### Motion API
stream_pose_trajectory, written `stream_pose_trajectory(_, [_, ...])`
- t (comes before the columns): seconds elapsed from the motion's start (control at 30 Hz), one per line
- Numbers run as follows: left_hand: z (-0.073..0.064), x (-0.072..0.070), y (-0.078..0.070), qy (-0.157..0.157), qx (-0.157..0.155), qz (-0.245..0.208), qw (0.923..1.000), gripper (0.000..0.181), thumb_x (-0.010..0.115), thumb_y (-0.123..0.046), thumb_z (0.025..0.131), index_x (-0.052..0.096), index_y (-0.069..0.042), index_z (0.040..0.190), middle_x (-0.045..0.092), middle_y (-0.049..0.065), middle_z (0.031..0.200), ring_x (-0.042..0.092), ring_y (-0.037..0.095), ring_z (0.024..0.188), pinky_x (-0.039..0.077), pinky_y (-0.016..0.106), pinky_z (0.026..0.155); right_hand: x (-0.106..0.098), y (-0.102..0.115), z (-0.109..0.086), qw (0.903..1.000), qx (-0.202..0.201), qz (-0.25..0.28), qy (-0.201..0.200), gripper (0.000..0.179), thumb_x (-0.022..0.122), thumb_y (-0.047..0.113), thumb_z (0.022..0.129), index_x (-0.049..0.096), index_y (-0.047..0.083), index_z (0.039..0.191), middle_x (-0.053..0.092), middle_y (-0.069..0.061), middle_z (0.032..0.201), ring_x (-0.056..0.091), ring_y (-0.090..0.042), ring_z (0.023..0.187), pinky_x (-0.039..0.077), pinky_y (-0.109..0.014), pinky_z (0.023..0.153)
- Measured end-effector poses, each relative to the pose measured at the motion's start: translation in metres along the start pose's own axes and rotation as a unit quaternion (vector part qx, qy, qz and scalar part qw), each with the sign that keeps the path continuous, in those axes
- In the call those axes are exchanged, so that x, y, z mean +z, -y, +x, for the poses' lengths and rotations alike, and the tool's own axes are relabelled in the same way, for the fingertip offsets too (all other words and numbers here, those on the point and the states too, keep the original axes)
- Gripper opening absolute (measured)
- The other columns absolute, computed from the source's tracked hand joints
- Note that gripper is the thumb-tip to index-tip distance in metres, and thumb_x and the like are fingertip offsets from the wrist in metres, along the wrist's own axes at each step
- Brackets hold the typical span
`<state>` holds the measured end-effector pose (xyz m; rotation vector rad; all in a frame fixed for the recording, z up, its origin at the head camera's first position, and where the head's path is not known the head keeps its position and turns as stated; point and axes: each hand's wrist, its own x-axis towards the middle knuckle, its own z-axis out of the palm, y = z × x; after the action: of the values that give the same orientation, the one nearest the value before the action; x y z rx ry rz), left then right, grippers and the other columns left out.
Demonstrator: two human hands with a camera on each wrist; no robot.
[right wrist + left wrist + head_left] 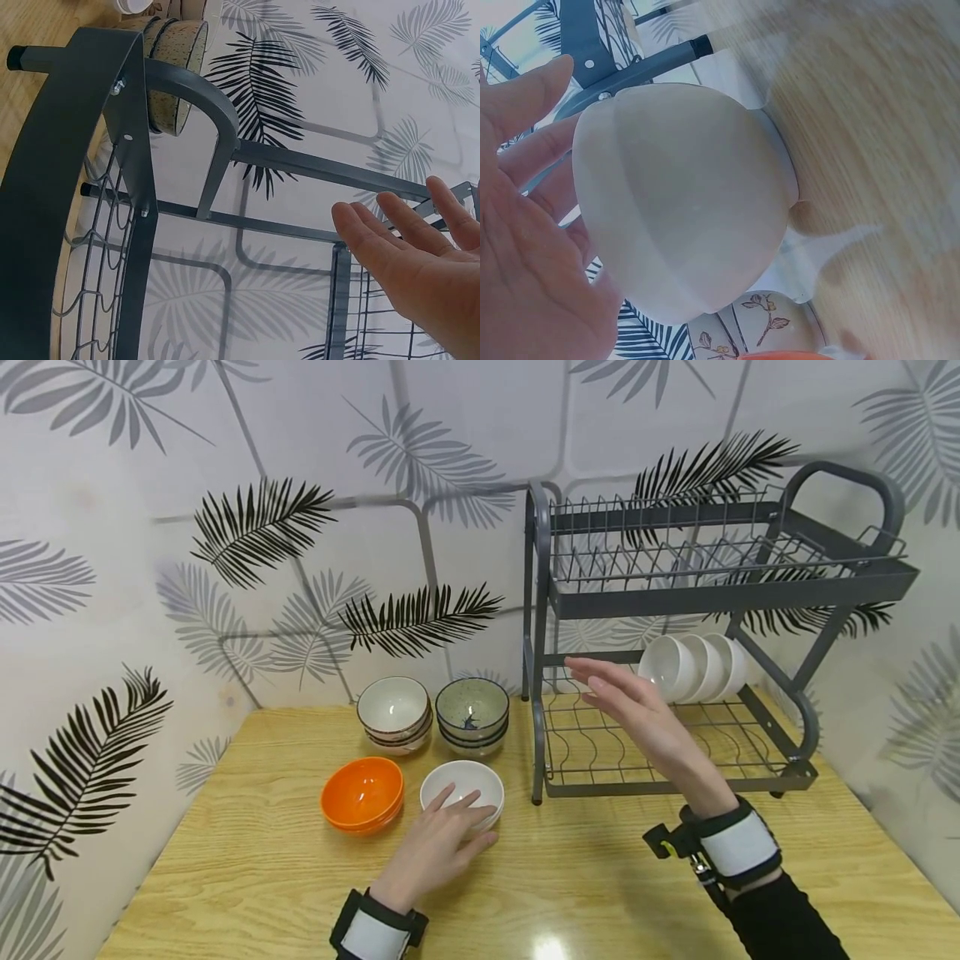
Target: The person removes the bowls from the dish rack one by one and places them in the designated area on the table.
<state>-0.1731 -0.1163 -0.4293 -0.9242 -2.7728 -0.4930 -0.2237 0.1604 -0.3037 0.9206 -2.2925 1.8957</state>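
Note:
My left hand (442, 843) reaches over the near side of a white bowl (465, 772) on the table, its fingers loosely extended above the opening. Seen from the left wrist, the thumb stands apart from the smooth outer wall of the white bowl (697, 202), and the fingers pass behind its rim; a second layer suggests stacked bowls. Raised in front of the grey dish rack (735, 602), my right hand (648, 718) has straight fingers and holds nothing. The right wrist view shows that hand (420, 270) beside the rack's frame (67, 187).
Left of the white bowl stand orange bowls (362, 793). Behind are stacked cream bowls (392, 706) and speckled green bowls (471, 706). Several white bowls (667, 668) lean in a row on the rack's lower tier. A patterned wall (315, 427) borders the wooden table (247, 860).

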Motion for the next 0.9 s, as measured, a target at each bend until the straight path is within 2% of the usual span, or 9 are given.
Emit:
stream_pose_trajectory(0.23, [-0.0001, 0.0012, -0.0004, 0.006, -0.005, -0.006, 1.0000, 0.038, 0.058, -0.034, 0.094, 0.067, -0.009, 0.122, 0.065, 0.005, 0.124, 0.050, 0.022, 0.124, 0.023, 0.049, 0.115, 0.0019, -0.0032, -0.0005, 0.9999, -0.007, -0.005, 0.009, 0.045, 0.037, 0.021, 0.106, 0.040, -0.005, 0.142, 0.039, -0.019, 0.147, 0.036, -0.029, 0.134, 0.032, -0.047, 0.112])
stream_pose_trajectory(0.4, [0.0002, 0.0014, -0.0004, 0.007, -0.007, -0.008, 0.9999, 0.038, 0.059, -0.034, 0.094, 0.067, -0.009, 0.122, 0.065, 0.005, 0.124, 0.051, 0.021, 0.123, 0.023, 0.050, 0.115, 0.0015, -0.0037, 0.0003, 0.9998, -0.010, -0.009, 0.013, 0.044, 0.038, 0.021, 0.105, 0.041, -0.005, 0.141, 0.040, -0.019, 0.146, 0.037, -0.028, 0.133, 0.032, -0.047, 0.111])
stream_pose_trajectory(0.73, [0.0016, 0.0010, 0.0006, 0.007, -0.003, -0.002, 1.0000, 0.041, 0.057, -0.036, 0.095, 0.066, -0.009, 0.124, 0.065, 0.005, 0.124, 0.052, 0.021, 0.122, 0.023, 0.050, 0.115, 0.0008, -0.0046, 0.0017, 0.9995, -0.023, -0.004, 0.022, 0.042, 0.037, 0.018, 0.105, 0.042, -0.006, 0.140, 0.042, -0.019, 0.145, 0.038, -0.029, 0.132, 0.038, -0.029, 0.108])
stream_pose_trajectory(0.8, [0.0015, 0.0012, 0.0004, 0.009, -0.003, -0.003, 1.0000, 0.041, 0.057, -0.036, 0.095, 0.066, -0.009, 0.124, 0.065, 0.005, 0.124, 0.052, 0.020, 0.122, 0.023, 0.050, 0.115, 0.0009, -0.0045, 0.0018, 0.9996, -0.018, -0.004, 0.021, 0.042, 0.038, 0.019, 0.105, 0.043, -0.005, 0.140, 0.043, -0.017, 0.145, 0.039, -0.027, 0.132, 0.038, -0.029, 0.108])
stream_pose_trajectory(0.9, [0.0010, 0.0017, 0.0000, 0.014, -0.004, -0.005, 0.9999, 0.040, 0.057, -0.035, 0.095, 0.066, -0.008, 0.124, 0.065, 0.006, 0.123, 0.053, 0.021, 0.122, 0.024, 0.051, 0.115, 0.0010, -0.0045, 0.0020, 0.9996, -0.016, -0.005, 0.022, 0.042, 0.038, 0.019, 0.105, 0.043, -0.004, 0.140, 0.043, -0.017, 0.145, 0.039, -0.026, 0.132, 0.036, -0.039, 0.110])
